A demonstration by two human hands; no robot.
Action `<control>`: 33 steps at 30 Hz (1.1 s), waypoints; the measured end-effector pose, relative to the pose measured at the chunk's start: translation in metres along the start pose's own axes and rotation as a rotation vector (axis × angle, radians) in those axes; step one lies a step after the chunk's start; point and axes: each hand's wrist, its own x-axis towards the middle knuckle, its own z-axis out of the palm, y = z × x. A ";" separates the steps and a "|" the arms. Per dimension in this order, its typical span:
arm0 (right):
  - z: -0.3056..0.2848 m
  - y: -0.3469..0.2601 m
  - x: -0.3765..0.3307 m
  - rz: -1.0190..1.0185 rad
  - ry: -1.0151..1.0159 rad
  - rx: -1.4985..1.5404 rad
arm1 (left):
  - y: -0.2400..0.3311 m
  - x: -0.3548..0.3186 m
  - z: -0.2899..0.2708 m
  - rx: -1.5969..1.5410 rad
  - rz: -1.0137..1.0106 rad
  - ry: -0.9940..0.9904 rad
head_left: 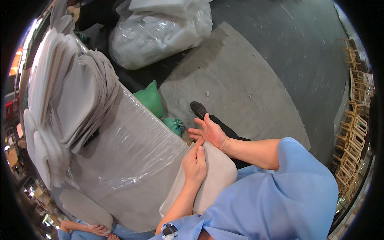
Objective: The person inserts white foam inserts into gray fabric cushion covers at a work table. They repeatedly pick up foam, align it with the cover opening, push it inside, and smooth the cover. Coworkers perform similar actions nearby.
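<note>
Clear film (136, 176) lies on the grey worktop (128, 212); wooden chair frames (352, 140) stand across the floor (312, 72). Right fingers (195, 131): spread, empty. Left fingers (195, 150): at pale cushion (220, 170), grip indeterminable.

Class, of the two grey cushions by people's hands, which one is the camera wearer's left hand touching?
The bottom-centre cushion: the left hand rests on it. The lower-left cushion is by a co-worker's hand instead.

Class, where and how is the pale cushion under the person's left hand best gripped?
Grip the pale cushion probably by its rounded right corner, from the right, thumb on top: that corner lies uncovered, while the left hand covers part farther left.
</note>
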 end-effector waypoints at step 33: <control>0.023 -0.031 -0.003 0.112 0.064 -0.736 | -0.012 -0.001 -0.015 -0.007 0.244 0.012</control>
